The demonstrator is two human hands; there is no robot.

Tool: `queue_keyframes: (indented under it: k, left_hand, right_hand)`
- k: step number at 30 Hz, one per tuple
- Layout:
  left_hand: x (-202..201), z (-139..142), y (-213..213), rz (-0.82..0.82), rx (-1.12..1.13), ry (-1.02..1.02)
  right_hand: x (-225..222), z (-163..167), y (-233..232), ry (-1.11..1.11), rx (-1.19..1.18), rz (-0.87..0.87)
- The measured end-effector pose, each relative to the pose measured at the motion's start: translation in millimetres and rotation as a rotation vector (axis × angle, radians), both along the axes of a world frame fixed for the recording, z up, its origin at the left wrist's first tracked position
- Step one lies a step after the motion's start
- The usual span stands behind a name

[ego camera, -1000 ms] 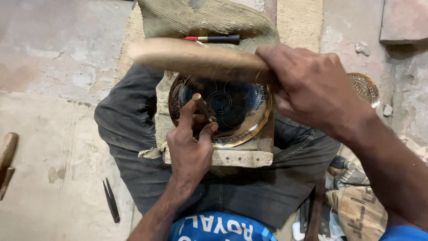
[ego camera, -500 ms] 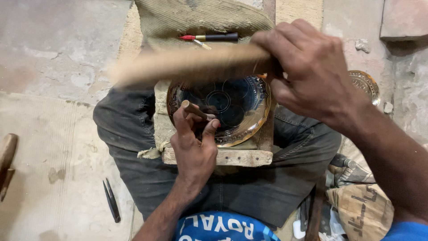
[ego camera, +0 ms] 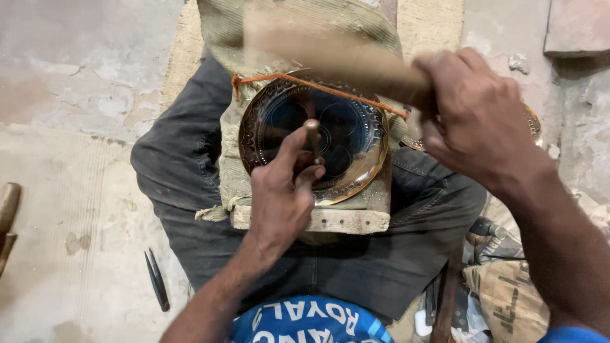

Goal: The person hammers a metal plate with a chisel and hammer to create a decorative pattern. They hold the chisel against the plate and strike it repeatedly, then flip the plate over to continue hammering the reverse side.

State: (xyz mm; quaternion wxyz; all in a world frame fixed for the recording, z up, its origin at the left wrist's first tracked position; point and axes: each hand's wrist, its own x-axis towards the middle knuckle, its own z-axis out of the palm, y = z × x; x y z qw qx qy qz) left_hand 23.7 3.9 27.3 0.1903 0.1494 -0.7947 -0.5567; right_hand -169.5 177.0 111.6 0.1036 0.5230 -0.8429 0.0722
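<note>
Two hands are at work over a round brass plate with a dark blue centre and chased rim (ego camera: 318,136), which lies flat on a pale wooden block (ego camera: 311,219) balanced across the seated person's lap. An orange cord (ego camera: 318,84) crosses the plate's far edge over a piece of coarse olive cloth (ego camera: 298,25).

The left hand (ego camera: 279,203) has its grip closed around a thin metal punch (ego camera: 312,136), held nearly upright with its tip down on the plate's inner field, close to the ring-shaped marks there. The right hand (ego camera: 476,117) has its grip wrapped fully around the handle end of a long wooden mallet (ego camera: 330,54), which is blurred and raised above the plate's far rim, well apart from the punch head.

As a judgement: the punch head is small and the mallet is moving fast, so a stroke that lands off centre could glance onto the left thumb or fingers, which sit just beside the punch. A slanted blow could also skid the tip across the blue field and scar the pattern. The block rests only on the legs, so a heavy strike near its edge might tip it.

On the concrete floor to the left lies a small dark pointed tool (ego camera: 157,279), well apart from both hands.
</note>
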Motion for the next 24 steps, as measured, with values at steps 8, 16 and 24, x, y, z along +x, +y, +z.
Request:
queue_keyframes:
  k: [8,16,24]
  left_hand:
    - [-20.9,11.6,-28.0,-0.421,-0.209,-0.099]
    - [-50.5,36.2,-43.8,-0.748,-0.356,-0.305]
    - [-56.7,41.6,-48.6,-0.85,-0.413,-0.211]
  right_hand:
    - [10.0,-74.3,58.0,-0.033,-0.172,-0.109]
    - [50.4,-142.5,99.5,-0.177,-0.461,-0.297]
    - [66.8,-158.0,95.7,-0.339,-0.677,-0.477]
